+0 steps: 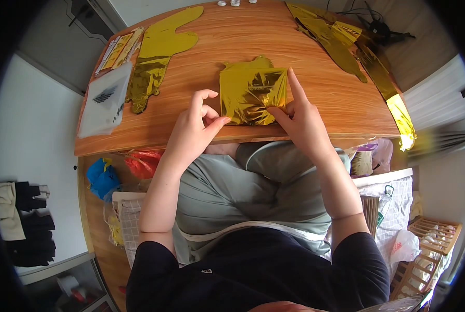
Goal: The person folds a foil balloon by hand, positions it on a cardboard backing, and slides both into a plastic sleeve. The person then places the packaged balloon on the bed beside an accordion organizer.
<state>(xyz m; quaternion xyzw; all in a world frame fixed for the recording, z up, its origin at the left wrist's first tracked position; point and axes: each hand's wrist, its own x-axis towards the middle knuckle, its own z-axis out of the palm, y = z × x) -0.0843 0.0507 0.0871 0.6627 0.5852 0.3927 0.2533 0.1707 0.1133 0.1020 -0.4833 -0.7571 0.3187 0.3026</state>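
A folded gold foil balloon [250, 93] lies flat on the wooden table [315, 104], near its front edge. My right hand [300, 117] presses on the foil's lower right corner, index finger stretched up along its right edge. My left hand [198, 127] pinches the foil's lower left corner between thumb and fingers. Both forearms come up from below.
More flat gold foil balloons lie on the table: one at the far left [157, 54], several at the far right [341, 44], one hanging over the right edge [399, 112]. A clear plastic packet [105, 99] sits at the left end. Bags and a basket stand below the table.
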